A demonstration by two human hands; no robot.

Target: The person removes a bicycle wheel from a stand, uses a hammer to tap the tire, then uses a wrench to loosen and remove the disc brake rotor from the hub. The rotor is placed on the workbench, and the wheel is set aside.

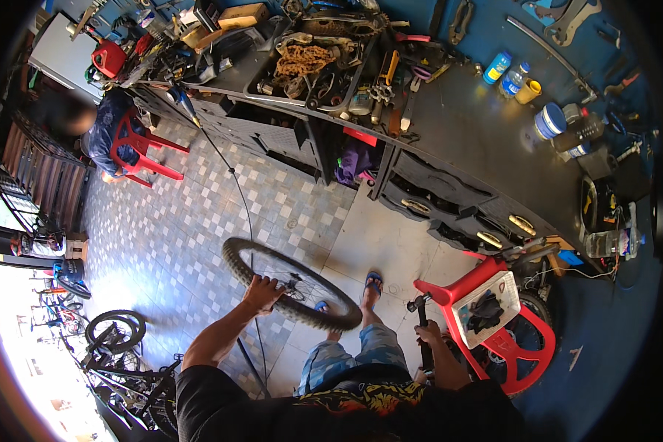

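My left hand (263,296) is closed on a bicycle wheel (324,320) by its near-left side, close to the hub and spokes. The wheel, with its knobby tyre, is tilted in front of my legs. A thin dark hose (244,206) runs down past it; where the hose ends is not visible. On the right, my right hand (429,334) is wrapped round a black tube-shaped part (422,315) with a short knobbed head. Its exact kind cannot be made out. Beside that hand stands a red plastic chair (457,286) bearing a white basket (514,289) with dark items inside.
A dark workbench (457,132) with drawers curves across the far side, loaded with tools, a tray (254,94) of rusty chains, and bottles. Another person (110,132) sits on a red chair (136,144) at far left. Several bicycles (125,379) stand at lower left.
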